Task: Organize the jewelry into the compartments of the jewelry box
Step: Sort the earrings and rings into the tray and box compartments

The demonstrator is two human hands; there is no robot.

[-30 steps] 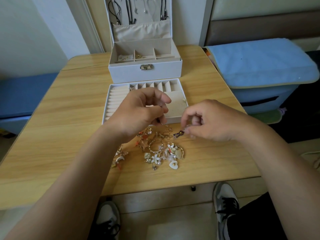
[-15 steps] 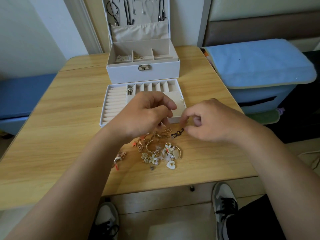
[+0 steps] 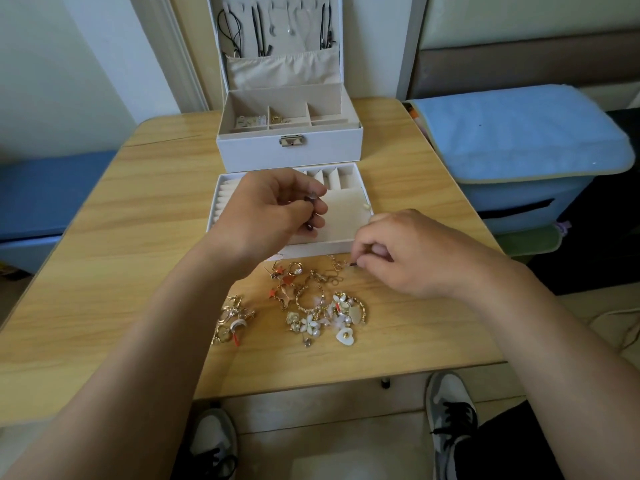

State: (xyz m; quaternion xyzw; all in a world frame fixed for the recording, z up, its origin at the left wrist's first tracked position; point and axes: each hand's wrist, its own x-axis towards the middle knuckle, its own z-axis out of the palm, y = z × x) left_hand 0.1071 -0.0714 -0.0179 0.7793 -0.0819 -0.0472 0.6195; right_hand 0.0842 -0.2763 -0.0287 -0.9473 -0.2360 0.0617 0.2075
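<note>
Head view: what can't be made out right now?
Head view throughout.
Left hand: its fingers cover the held piece, kind unclear.
Right hand: pinched piece shows only a dark tip, too small.
Tray: middle compartments hidden behind the left hand.
Jewelry box lid: top cut off by the frame edge.

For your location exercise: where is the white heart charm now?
Head view: the white heart charm lies on the table at the near right edge of the jewelry pile.
</note>
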